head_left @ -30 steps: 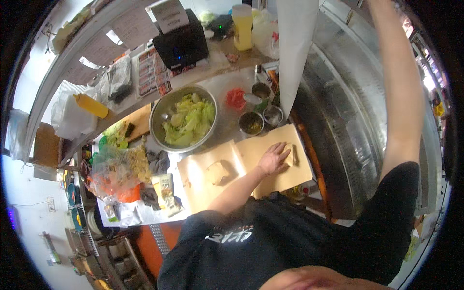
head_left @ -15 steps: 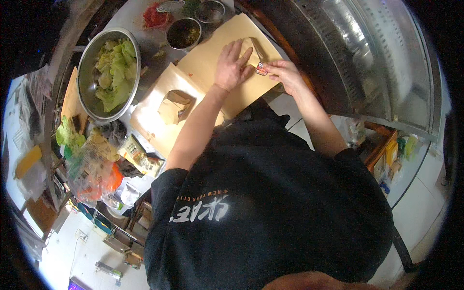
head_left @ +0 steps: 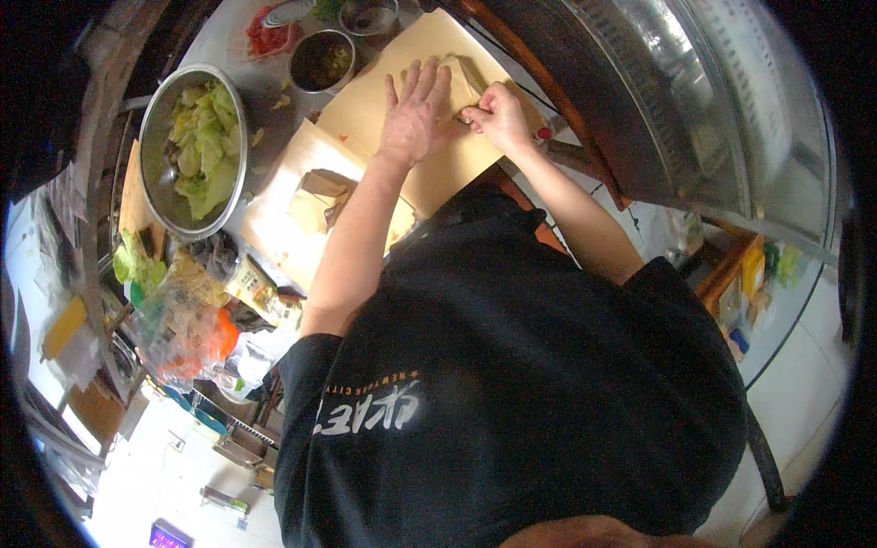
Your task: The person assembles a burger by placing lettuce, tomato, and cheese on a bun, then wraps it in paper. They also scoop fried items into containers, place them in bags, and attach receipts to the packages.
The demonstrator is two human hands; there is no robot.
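Note:
My left hand [head_left: 413, 114] lies flat with fingers spread, its fingertips against a folded brown paper packet [head_left: 463, 78]. The packet rests on a large sheet of brown paper [head_left: 370, 105]. At the packet's near right end, my right hand [head_left: 498, 117] pinches a small dark sticker [head_left: 470, 115], mostly covered by the fingers. The sticker is at the packet's edge; whether it is stuck down I cannot tell. A second brown paper packet [head_left: 315, 201], folded up and partly open, sits to the left beside my left forearm.
A big steel bowl of lettuce [head_left: 208, 151] stands left. Behind are a small metal bowl with dark contents [head_left: 322, 61] and red chopped food [head_left: 271, 38]. Plastic bags [head_left: 183, 320] and a printed pouch [head_left: 258, 288] crowd the near left. A glass-fronted cabinet [head_left: 694, 100] bounds the right.
My right hand has brought the sticker leftward to the packet's end. My left hand has opened wider and shifted slightly left. The whole view has tilted a little.

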